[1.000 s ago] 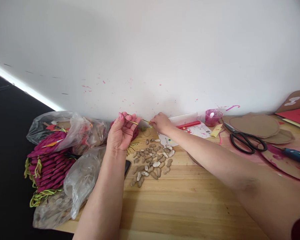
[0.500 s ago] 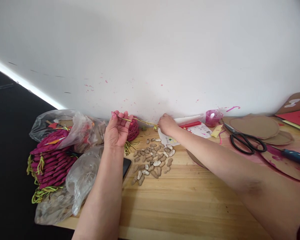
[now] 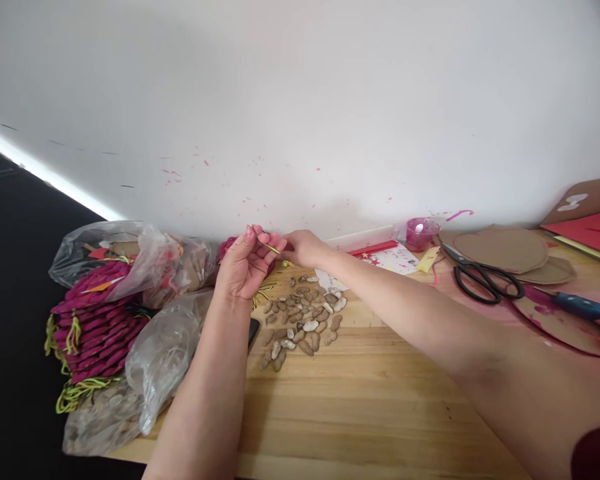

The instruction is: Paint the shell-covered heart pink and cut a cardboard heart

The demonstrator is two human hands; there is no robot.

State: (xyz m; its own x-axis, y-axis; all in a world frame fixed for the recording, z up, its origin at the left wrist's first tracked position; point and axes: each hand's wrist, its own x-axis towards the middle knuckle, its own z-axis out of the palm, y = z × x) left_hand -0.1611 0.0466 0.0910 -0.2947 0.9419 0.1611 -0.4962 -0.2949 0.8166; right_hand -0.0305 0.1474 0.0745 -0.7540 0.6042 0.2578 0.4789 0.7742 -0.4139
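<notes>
My left hand [image 3: 245, 265] is raised above the wooden table [image 3: 360, 400], fingers pinched on a thin yellow cord [image 3: 271, 249]. My right hand [image 3: 303, 248] is close beside it, pinching the same cord's other end; the two hands almost touch. Just below them lies a heap of peanuts in their shells [image 3: 303, 323]. A magenta woven piece [image 3: 227, 247] shows behind my left hand, mostly hidden.
Clear plastic bags [image 3: 155, 353] and stacked magenta woven pieces with yellow-green cords [image 3: 97, 327] fill the left edge. A dark phone [image 3: 253, 329] lies by my left forearm. Black scissors [image 3: 483, 280], cardboard discs [image 3: 503, 250], a pink cup [image 3: 420, 232], printed paper [image 3: 395, 259] and a blue glue gun [image 3: 585, 310] are at right.
My right hand moved left along the cord toward my left hand, closing the gap between them. The visible stretch of cord between the hands got much shorter.
</notes>
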